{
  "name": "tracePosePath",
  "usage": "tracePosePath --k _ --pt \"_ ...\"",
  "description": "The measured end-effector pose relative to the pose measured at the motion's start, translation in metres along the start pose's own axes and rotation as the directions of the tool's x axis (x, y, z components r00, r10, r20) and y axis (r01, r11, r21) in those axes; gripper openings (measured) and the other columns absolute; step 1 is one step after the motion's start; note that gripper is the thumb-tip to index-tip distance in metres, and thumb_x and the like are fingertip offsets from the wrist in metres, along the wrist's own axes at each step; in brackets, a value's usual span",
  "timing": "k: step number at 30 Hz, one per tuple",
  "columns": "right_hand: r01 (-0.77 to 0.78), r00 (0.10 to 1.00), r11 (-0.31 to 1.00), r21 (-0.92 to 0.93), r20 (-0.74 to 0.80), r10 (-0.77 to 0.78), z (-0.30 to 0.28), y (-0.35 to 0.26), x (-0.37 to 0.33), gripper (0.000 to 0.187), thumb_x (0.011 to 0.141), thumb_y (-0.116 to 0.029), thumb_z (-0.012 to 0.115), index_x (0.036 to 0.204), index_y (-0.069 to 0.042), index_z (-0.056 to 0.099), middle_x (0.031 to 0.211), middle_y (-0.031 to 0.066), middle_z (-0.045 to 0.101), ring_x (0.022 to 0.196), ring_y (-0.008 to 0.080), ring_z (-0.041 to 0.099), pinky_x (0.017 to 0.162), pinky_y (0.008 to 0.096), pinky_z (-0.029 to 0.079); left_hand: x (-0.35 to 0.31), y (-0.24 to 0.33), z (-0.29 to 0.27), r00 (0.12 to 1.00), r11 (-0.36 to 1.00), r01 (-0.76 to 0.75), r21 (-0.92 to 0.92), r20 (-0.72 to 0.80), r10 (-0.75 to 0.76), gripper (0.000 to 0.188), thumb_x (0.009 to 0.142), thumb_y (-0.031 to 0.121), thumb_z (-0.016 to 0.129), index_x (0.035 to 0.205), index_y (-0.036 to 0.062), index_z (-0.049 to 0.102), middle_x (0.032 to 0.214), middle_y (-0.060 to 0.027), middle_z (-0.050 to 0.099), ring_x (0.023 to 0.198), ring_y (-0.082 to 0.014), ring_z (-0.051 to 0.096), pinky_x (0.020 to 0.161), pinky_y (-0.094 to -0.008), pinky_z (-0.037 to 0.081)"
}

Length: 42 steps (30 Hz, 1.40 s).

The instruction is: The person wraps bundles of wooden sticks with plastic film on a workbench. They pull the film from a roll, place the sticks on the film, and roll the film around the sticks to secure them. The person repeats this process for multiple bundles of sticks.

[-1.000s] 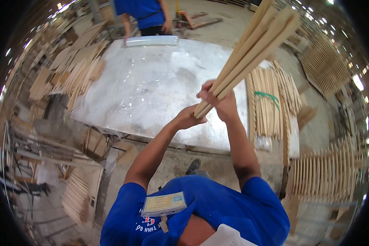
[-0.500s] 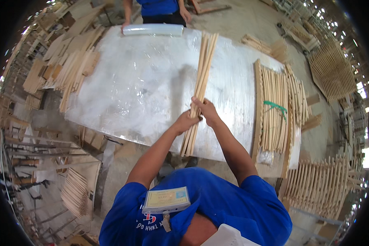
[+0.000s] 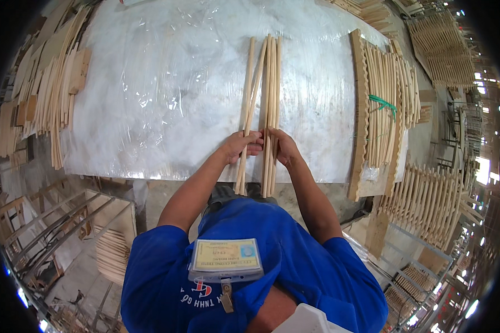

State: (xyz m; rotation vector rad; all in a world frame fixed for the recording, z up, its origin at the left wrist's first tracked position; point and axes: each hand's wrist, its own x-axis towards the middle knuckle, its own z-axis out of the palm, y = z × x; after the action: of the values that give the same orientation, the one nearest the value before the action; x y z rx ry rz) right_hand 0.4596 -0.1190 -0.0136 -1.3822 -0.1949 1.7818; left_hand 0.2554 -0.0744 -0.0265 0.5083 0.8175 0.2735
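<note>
Long thin wooden sticks are split between my two hands over the near edge of a table covered in clear plastic film point(image 3: 166, 111). My left hand point(image 3: 242, 146) is closed round a pair of sticks point(image 3: 250, 105), its thumb across them and its fingertips pointing to the other group. My right hand point(image 3: 284, 147) grips the second group of sticks point(image 3: 270, 83) from the right side. Both groups point away from me, and their near ends stick out past the table edge. A narrow gap separates the groups near my hands.
On the table's right lies a stack of sticks tied with a green strap point(image 3: 382, 102), between boards with a wavy edge point(image 3: 359, 111). Loose wooden strips point(image 3: 55, 94) are piled at the left. A rack of turned spindles point(image 3: 425, 202) stands at the lower right.
The single bundle has been parted into two groups, one in each hand. My hands have drawn apart slightly. The view has shifted, and the person across the table is out of sight.
</note>
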Motion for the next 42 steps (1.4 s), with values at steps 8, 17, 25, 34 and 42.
tracePosePath --k 8,17,25,34,42 --pt "-0.022 0.994 1.000 0.013 -0.106 0.023 0.027 0.002 0.002 0.031 0.107 -0.027 0.068 0.123 -0.001 0.066 0.107 0.0109 0.075 0.093 0.0207 0.073 0.083 0.0357 0.061 -0.003 0.017 -0.010 0.996 0.991 -0.021 0.130 -0.083 0.032 0.049 0.100 0.037 0.080 0.130 0.0007 0.068 0.114 -0.0093 0.073 0.102 -0.0213 0.074 0.086 -0.0346 0.063" --pt "0.043 0.990 0.994 -0.096 -0.132 -0.055 0.044 -0.001 -0.002 0.032 0.105 -0.025 0.073 0.120 0.004 0.070 0.106 0.0101 0.076 0.088 0.0183 0.074 0.080 0.0344 0.062 0.003 0.022 -0.020 0.982 0.954 -0.044 0.297 -0.163 0.096 0.042 0.092 0.022 0.084 0.122 -0.0028 0.069 0.107 -0.0099 0.075 0.095 -0.0175 0.072 0.081 -0.0331 0.060" --pt "0.067 0.991 0.994 -0.083 -0.107 -0.076 0.032 -0.001 -0.005 0.033 0.108 -0.026 0.070 0.120 0.005 0.069 0.104 0.0117 0.075 0.089 0.0206 0.075 0.081 0.0356 0.062 0.003 0.016 0.002 0.956 0.942 -0.169 0.291 -0.183 0.228 0.048 0.092 0.018 0.080 0.132 -0.0037 0.063 0.112 -0.0113 0.075 0.098 -0.0175 0.072 0.087 -0.0328 0.059" --pt "0.065 0.982 0.985 -0.157 -0.166 -0.091 0.035 -0.004 -0.011 0.031 0.105 -0.029 0.072 0.111 0.002 0.072 0.092 0.0076 0.073 0.077 0.0161 0.068 0.070 0.0318 0.056 -0.003 0.011 0.002 0.977 0.978 -0.178 0.110 -0.098 0.189 0.044 0.094 0.015 0.083 0.130 -0.0002 0.063 0.110 -0.0055 0.072 0.093 -0.0138 0.066 0.087 -0.0295 0.056" --pt "0.102 0.980 0.982 -0.161 -0.151 -0.126 0.051 -0.005 -0.012 0.025 0.102 -0.026 0.075 0.105 -0.002 0.074 0.089 0.0052 0.075 0.075 0.0138 0.068 0.071 0.0299 0.057 -0.013 0.010 -0.021 0.980 0.985 -0.173 -0.026 -0.106 0.170 0.043 0.097 0.019 0.081 0.132 0.0021 0.062 0.113 -0.0067 0.071 0.095 -0.0173 0.070 0.087 -0.0336 0.060"
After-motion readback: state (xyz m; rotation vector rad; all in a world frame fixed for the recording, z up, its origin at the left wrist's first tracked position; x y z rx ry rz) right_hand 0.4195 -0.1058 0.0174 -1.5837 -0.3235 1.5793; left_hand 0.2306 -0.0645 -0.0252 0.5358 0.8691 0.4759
